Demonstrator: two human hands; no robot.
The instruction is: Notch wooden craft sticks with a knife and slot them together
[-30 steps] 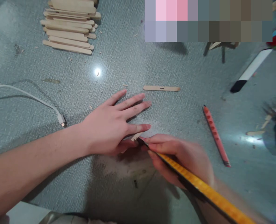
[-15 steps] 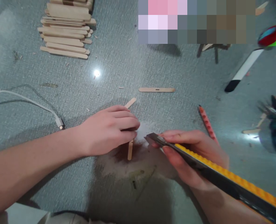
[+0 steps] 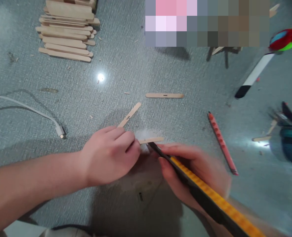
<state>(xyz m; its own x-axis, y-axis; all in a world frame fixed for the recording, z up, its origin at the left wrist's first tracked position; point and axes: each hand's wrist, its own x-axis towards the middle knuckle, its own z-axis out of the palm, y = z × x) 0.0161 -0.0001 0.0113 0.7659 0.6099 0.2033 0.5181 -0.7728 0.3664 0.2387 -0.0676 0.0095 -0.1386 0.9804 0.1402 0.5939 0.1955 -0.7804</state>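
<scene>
Holding one stick, one knife

On our tabletop, around the pencil, we have a lone craft stick behind and left, a craft-stick pile farther behind and left, and a cable well to its left.
</scene>
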